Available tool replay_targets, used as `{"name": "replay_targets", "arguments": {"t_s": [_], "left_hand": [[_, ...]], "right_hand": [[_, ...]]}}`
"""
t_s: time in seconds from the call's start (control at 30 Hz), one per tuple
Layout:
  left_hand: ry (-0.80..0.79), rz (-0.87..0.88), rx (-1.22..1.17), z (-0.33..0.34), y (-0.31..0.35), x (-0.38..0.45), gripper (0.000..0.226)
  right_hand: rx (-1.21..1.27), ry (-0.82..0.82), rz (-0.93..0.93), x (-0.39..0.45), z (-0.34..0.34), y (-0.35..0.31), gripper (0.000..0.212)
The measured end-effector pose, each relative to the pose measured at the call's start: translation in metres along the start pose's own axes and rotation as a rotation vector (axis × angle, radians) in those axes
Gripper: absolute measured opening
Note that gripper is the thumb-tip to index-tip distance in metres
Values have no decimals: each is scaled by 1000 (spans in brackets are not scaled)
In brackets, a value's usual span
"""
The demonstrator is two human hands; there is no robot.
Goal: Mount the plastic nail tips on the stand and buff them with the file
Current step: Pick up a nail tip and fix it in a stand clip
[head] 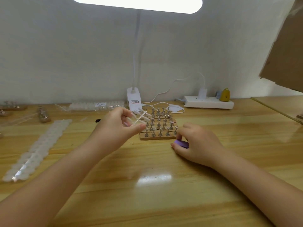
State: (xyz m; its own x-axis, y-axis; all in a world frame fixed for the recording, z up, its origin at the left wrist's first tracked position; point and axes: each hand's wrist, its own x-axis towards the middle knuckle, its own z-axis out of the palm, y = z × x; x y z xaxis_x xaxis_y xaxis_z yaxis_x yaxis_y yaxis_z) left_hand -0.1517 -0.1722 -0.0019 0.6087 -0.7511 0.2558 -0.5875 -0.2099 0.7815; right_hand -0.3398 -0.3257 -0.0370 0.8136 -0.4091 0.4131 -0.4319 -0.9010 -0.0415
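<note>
A wooden stand [156, 137] with several small metal pegs sits mid-table. My left hand [119, 124] is raised just left of it and pinches a clear sprue of plastic nail tips [141, 116] between thumb and fingers. To the right of the stand, my right hand [195, 142] rests on the table, its fingers curled round a purple buffing block [181, 143], with one fingertip near the front-right peg. A few pegs seem to carry tips; I cannot tell which.
A long strip of nail tips [37, 149] lies at the left, another pack [96, 104] by the wall. More peg stands [43, 115] stand far left. A lamp base [134, 99], cable, white power strip [209, 102] and cardboard [285, 51] line the back and right.
</note>
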Motion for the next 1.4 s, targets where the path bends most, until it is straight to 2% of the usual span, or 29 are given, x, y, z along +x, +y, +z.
{"name": "replay_targets", "arguments": {"t_s": [0.1,0.23,0.33,0.4,0.43,0.5,0.57,0.63,0.7,0.83,0.93,1.03,1.17,1.23,1.3,1.4], "left_hand": [[-123,-74,-297,-2,-1,1,21],[-193,-118,-479,-6,2,0,25],[-197,-153,-618,-7,4,-1,30],[-161,-168,-681,-6,4,-2,34],[-139,-166,-692,-6,5,-2,34],[-103,-150,-691,-4,5,-3,34],[-85,-138,-680,-1,5,-5,34],[-92,-118,-654,5,6,-7,33],[-109,-85,-614,10,7,-10,32],[-125,-45,-542,15,11,-13,30],[-124,-41,-505,19,13,-18,27],[-29,35,-388,24,14,-25,25],[122,306,-94,29,16,-33,25],[124,336,-61,29,18,-33,25],[23,165,-266,24,20,-28,24],[-296,-123,-794,13,24,-21,27]], "right_hand": [[-56,-27,76,3,-6,5,20],[-205,-46,193,8,-18,24,23],[-261,-128,275,9,-20,36,32],[-367,-168,239,9,-18,37,42],[-384,-132,207,8,-17,33,45],[-201,31,149,5,-17,17,41],[288,127,167,4,-18,-9,30],[841,52,246,1,-18,-37,22],[1094,9,318,-2,-14,-55,15],[1250,56,456,-5,-13,-60,12],[1265,82,468,-5,-13,-58,9],[1206,141,367,-7,-13,-60,8],[817,311,109,-9,-13,-65,11],[752,339,64,-9,-12,-66,10],[959,265,169,-7,-16,-61,11],[1519,-58,352,0,-26,-51,10]]}}
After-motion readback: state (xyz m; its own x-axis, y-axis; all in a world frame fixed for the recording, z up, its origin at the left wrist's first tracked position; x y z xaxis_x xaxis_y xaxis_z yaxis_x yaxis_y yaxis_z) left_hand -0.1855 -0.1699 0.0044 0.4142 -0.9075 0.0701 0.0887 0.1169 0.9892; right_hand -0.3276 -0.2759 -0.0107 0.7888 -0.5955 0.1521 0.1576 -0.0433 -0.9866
